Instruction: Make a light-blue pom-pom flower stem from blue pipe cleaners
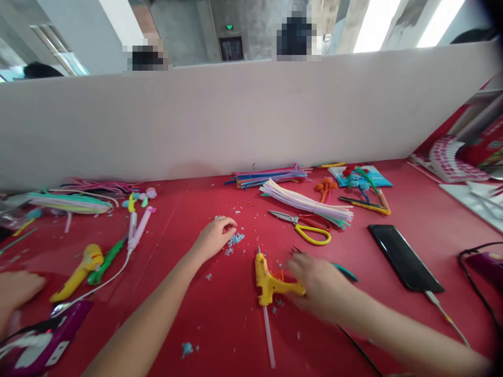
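Note:
My left hand (215,236) rests on the red table (188,314) with its fingers curled in. Its fingertips sit beside a small heap of blue fluff scraps (234,240). What it holds, if anything, is hidden. My right hand (314,283) is smeared by motion. It lies over the handle end of a yellow glue gun (268,281) lying flat, with a glue stick (269,340) poking out of its back toward me. A teal-handled tool (345,272) shows just beyond that hand.
Yellow-handled scissors (310,226), bundles of pipe cleaners (306,203) and a black phone (404,257) lie to the right. Another person's hand (15,293), a purple device (47,345) and a yellow and green toy (84,267) are at the left. A white partition (236,115) closes the back.

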